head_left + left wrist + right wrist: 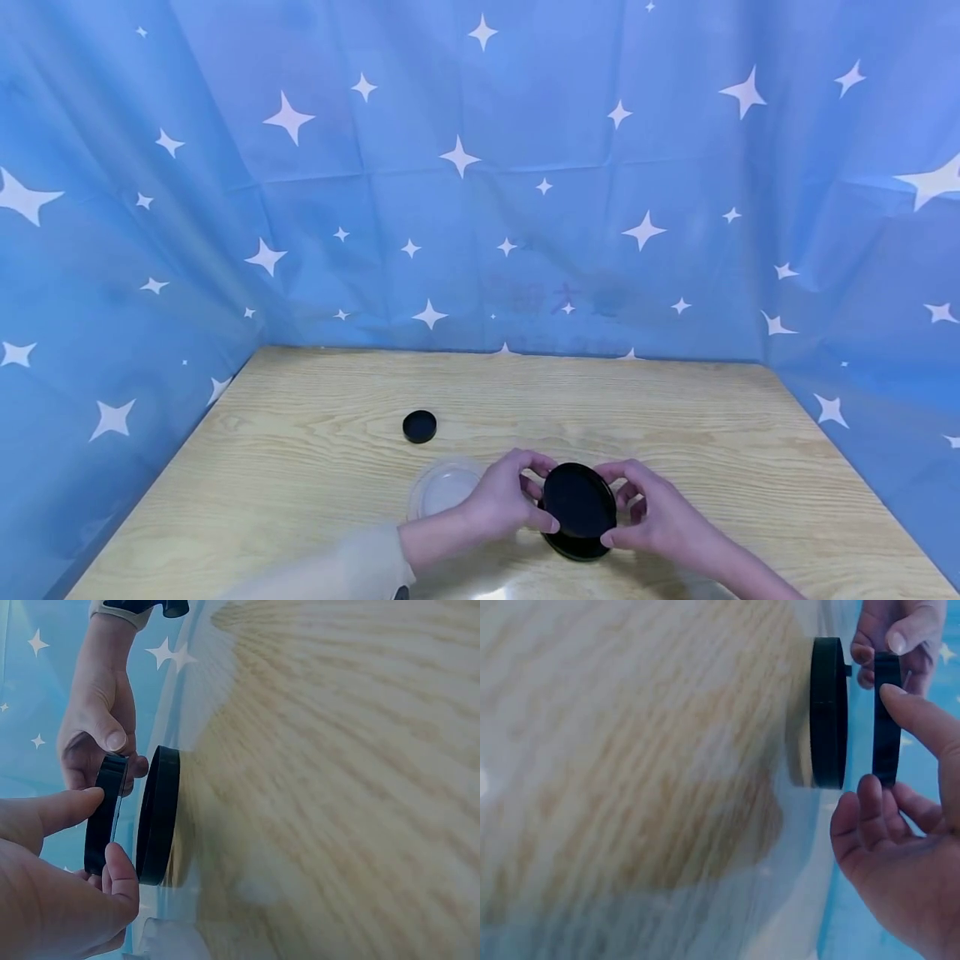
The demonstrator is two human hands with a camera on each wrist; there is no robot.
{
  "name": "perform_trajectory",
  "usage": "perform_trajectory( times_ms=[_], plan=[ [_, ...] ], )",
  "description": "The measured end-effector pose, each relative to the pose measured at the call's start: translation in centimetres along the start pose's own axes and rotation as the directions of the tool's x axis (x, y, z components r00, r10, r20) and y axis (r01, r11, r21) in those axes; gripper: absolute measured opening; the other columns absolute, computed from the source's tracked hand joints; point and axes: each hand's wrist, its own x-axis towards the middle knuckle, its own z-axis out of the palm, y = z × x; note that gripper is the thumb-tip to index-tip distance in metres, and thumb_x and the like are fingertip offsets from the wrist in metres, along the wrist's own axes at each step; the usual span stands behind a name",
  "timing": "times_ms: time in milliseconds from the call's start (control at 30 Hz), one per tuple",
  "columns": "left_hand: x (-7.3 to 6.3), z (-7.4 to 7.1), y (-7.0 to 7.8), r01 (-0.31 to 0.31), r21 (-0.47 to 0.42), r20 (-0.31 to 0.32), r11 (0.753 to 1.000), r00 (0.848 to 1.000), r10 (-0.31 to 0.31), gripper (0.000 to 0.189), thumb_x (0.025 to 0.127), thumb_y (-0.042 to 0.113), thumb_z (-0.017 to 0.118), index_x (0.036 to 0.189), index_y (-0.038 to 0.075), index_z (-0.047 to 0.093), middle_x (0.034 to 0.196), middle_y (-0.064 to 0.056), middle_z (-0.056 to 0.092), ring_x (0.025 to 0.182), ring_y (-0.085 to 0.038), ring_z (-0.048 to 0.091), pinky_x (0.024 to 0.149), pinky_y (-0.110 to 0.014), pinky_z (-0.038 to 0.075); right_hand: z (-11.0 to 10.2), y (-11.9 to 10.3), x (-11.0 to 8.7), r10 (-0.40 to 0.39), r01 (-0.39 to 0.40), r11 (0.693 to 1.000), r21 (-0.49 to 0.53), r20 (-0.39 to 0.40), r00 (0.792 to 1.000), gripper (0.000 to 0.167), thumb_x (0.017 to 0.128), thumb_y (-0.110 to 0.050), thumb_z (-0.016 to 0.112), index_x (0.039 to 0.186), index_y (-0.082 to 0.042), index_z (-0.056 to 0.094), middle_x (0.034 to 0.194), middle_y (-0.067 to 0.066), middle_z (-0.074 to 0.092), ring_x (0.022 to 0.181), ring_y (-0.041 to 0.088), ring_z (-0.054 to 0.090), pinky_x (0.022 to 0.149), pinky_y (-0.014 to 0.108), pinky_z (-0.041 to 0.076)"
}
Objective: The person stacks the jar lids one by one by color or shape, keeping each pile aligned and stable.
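Both hands hold a shallow black round lid [577, 498] between them, pinching it by its opposite edges. My left hand [516, 497] has it at the left side, thumb [71, 810] on its rim and fingers curled under. From the right, my right hand [651, 518] grips the other edge, its thumb [911, 711] laid over the rim. Just below the lid, a wider black round dish [576, 553] with a low wall rests on the table. Both wrist views show a gap between lid and dish.
A clear round plastic container [442, 490] stands left of the dish, partly hidden by the left hand. Farther back lies a small black cap [419, 426]. The wooden table [315, 425] meets a blue star-patterned curtain [525, 208] at its back and sides.
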Motion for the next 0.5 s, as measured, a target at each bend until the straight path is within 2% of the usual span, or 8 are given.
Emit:
perform_trajectory(
  times_ms=[367, 500],
  plan=[
    [-0.22, 0.42, -0.71, -0.03, 0.045, -0.01, 0.999, 0.999, 0.031, 0.066, 0.062, -0.019, 0.085, 0.12, 0.006, 0.066, 0.106, 0.001, 0.057, 0.082, -0.012, 0.059, 0.065, -0.022, 0.049, 0.38, 0.54, -0.19, -0.04, 0.041, 0.998, -0.054, 0.011, 0.999, 0.069, 0.074, -0.013, 0.092, 0.133, 0.0, 0.057, 0.11, 0.008, 0.055, 0.083, 0.012, 0.057, 0.066, 0.027, 0.053],
    [-0.13, 0.64, -0.95, -0.056, 0.084, -0.006, 0.995, 0.998, 0.057, 0.065, 0.062, -0.017, 0.086, 0.12, 0.004, 0.066, 0.104, 0.001, 0.056, 0.077, -0.009, 0.057, 0.066, -0.021, 0.05, 0.45, 0.72, -0.26, -0.024, 0.025, 0.998, -0.053, 0.022, 0.999, 0.071, 0.074, -0.014, 0.091, 0.134, 0.002, 0.057, 0.109, 0.008, 0.056, 0.083, 0.011, 0.057, 0.065, 0.027, 0.052]
  ],
)
